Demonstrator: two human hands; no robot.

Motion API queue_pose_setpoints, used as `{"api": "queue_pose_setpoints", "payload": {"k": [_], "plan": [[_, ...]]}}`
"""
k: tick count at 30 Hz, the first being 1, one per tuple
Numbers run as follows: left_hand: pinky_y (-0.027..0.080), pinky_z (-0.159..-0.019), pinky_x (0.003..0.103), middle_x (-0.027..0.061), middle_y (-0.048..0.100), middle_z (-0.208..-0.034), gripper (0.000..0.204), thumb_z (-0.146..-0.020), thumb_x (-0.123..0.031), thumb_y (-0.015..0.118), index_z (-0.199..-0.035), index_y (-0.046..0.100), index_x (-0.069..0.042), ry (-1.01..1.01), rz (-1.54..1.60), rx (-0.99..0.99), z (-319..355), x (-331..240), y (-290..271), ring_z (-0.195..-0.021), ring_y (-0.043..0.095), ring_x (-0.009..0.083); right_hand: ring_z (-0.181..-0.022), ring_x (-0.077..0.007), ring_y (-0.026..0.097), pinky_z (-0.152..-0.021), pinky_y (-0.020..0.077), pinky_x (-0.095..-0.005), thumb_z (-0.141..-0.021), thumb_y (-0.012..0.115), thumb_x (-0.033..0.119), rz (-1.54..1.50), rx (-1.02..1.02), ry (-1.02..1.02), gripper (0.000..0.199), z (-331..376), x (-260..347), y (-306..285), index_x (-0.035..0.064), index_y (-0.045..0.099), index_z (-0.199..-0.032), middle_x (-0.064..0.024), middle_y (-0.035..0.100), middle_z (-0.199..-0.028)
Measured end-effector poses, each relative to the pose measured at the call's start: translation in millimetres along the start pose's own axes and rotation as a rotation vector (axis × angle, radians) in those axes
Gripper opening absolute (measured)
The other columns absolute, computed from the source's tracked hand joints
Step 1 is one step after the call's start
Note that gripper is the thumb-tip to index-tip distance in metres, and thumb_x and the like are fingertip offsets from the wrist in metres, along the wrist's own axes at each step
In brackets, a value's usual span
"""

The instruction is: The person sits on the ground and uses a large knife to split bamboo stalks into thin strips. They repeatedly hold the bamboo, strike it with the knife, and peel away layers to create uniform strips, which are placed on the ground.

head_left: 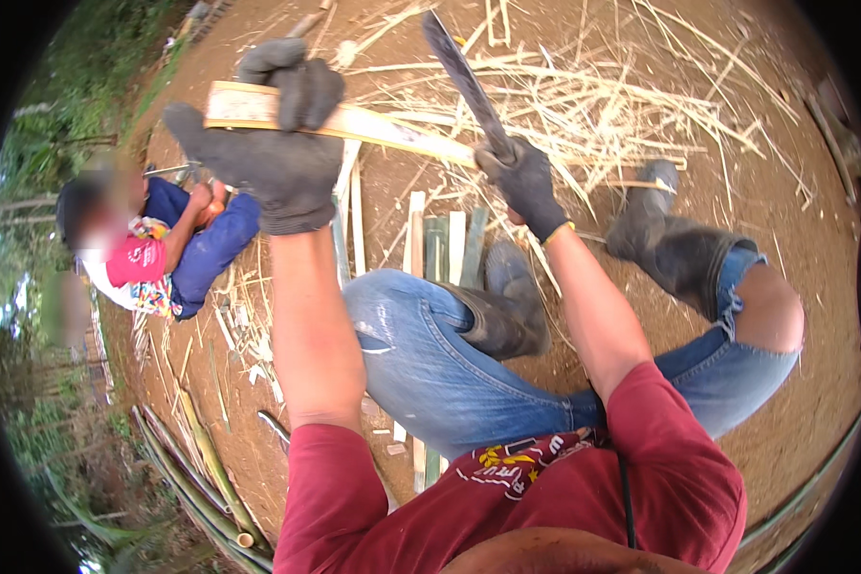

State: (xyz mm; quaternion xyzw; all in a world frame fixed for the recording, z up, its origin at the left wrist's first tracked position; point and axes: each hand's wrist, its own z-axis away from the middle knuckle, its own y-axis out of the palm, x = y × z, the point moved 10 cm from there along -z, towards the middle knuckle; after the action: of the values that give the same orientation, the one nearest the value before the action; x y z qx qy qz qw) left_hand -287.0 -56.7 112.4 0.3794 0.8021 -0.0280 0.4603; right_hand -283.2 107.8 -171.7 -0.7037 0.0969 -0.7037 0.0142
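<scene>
My left hand (275,172), in a dark glove, is closed round a pale, flat bamboo strip (392,129); the strip's wide end sticks out past the fingers. From there it slants down to the right, narrowing toward my right hand (528,187). That hand, in a dark glove too, grips a machete (461,78) with its dark blade pointing up and away to the left. The strip meets the machete close to the handle. Whether the blade's edge touches it I cannot tell, since the right fingers cover that spot.
Pale bamboo shavings (631,110) lie heaped on the dirt ahead. Split slats (416,234) lie by my left boot (517,297); my right boot (646,210) is further right. Another person (153,239) sits at the left. Bamboo poles (206,478) lie at the lower left.
</scene>
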Motion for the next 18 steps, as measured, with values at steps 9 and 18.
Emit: {"api": "queue_pose_setpoints", "payload": {"k": [9,18], "plan": [[0.026,-0.055,0.027,-0.0008,0.038,-0.06,0.105,-0.079,-0.089,0.038,-0.121,0.06,0.005,0.039,-0.106,-0.152,4,-3,5,-0.058,0.032,0.0108,-0.063,-0.023,0.066,-0.063,0.0518,-0.0382,-0.086,0.066,0.028,0.03,-0.304,0.094,0.026,-10,-48,-33,0.0024,0.068,-0.085,-0.0122,0.068,-0.069],[0.051,-0.072,0.027,0.0046,0.067,-0.093,0.03,-0.098,-0.022,0.064,-0.119,0.061,-0.002,-0.425,-0.645,-0.391,33,128,-52,-0.081,0.06,0.0107,-0.046,-0.0142,0.057,-0.041,0.0441,-0.028,-0.098,0.06,0.033,-0.492,-0.571,0.265,0.032,19,-108,-105,0.0009,0.064,-0.102,-0.0026,0.054,-0.065]]}}
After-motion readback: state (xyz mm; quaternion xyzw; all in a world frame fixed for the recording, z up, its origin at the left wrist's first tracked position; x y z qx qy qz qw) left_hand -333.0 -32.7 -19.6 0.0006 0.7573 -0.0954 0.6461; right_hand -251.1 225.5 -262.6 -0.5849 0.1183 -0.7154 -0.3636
